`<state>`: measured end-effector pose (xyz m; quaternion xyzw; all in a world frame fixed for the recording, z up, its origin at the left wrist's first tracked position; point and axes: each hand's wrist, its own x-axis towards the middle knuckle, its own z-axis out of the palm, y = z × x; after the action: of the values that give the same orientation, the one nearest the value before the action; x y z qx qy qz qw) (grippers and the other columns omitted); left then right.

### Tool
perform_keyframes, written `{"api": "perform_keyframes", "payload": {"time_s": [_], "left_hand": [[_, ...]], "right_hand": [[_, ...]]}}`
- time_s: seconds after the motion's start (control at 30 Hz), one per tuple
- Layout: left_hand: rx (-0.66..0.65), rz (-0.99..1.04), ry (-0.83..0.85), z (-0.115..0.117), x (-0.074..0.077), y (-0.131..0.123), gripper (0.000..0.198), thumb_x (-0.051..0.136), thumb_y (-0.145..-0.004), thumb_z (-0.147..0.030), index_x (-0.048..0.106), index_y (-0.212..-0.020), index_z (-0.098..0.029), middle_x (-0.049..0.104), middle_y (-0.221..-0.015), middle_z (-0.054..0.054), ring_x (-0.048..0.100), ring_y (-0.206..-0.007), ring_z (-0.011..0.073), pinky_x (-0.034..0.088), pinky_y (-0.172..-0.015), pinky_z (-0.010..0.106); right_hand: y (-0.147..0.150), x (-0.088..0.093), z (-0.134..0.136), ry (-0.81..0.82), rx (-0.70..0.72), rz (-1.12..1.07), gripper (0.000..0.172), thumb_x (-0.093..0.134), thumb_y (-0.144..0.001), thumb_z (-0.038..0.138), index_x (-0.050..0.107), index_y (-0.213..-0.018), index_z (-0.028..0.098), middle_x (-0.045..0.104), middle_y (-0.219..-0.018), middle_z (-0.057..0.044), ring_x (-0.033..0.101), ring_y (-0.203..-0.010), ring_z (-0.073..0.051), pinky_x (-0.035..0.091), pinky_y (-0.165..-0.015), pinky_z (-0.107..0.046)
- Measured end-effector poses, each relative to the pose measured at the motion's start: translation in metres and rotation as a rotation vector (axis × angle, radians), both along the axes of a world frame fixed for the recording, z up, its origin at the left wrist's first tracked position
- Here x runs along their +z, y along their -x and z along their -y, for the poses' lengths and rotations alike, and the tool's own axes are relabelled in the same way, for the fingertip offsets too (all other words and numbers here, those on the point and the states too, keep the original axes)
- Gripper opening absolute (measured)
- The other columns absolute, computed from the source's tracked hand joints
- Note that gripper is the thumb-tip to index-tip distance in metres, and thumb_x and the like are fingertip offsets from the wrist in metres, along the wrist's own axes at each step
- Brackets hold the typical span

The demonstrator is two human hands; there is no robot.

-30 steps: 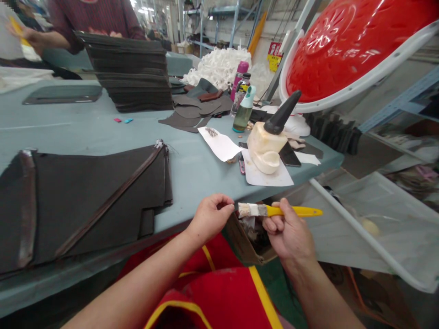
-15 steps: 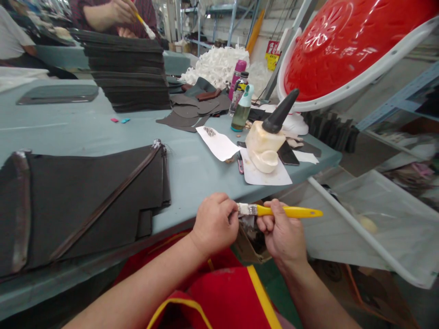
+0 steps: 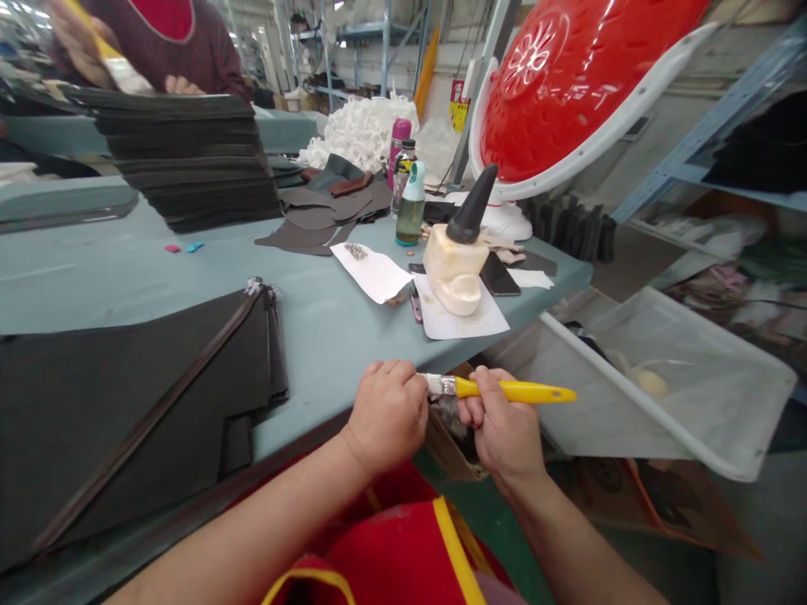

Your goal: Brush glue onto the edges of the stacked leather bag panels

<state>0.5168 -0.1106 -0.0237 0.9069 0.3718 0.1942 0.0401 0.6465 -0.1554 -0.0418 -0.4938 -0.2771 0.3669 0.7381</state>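
Currently held: yellow-handled paintbrush (image 3: 514, 391), its bristles coated white, its metal ferrule dull.
Right hand (image 3: 501, 424): clenched around the handle.
Left hand (image 3: 387, 416): curled, fingers pressed against the bristles.
Position: above a cardboard box (image 3: 449, 445), just past the edge of a grey-blue work table (image 3: 328, 344).

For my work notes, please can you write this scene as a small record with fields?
Left hand: left hand, closed at the bristle end of a paintbrush
Right hand: right hand, around the paintbrush's yellow handle
Below hands: cardboard box
Surface: grey-blue work table
On table: stack of dark sheets; cream block with black cone; green bottle
Beyond table: red perforated plastic basket
Other people: co-worker across the table
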Motion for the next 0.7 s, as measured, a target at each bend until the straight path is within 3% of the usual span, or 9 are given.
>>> {"api": "perform_keyframes", "payload": {"time_s": [0.33, 0.7], "left_hand": [[-0.099, -0.086, -0.044, -0.016, 0.005, -0.033, 0.013, 0.044, -0.076, -0.02, 0.054, -0.069, -0.018, 0.054, -0.073, 0.003, 0.049, -0.07, 0.0183, 0.032, -0.064, 0.033], [-0.175, -0.132, -0.051, -0.013, -0.017, -0.051, 0.013, 0.044, -0.076, -0.018, 0.055, -0.072, -0.017, 0.054, -0.075, 0.004, 0.049, -0.069, 0.0182, 0.031, -0.065, 0.033]], "right_hand": [[-0.026, -0.005, 0.012, 0.042, 0.026, 0.125, 0.024, 0.052, -0.083, 0.036, 0.043, -0.068, 0.019, 0.034, -0.04, 0.011, 0.04, -0.036, -0.007, 0.034, -0.04, -0.019], [-0.038, -0.01, 0.027, 0.226, 0.008, 0.444, 0.028, 0.045, -0.086, 0.041, 0.043, -0.068, 0.02, 0.045, -0.045, 0.007, 0.042, -0.043, -0.009, 0.036, -0.046, -0.022]]}}
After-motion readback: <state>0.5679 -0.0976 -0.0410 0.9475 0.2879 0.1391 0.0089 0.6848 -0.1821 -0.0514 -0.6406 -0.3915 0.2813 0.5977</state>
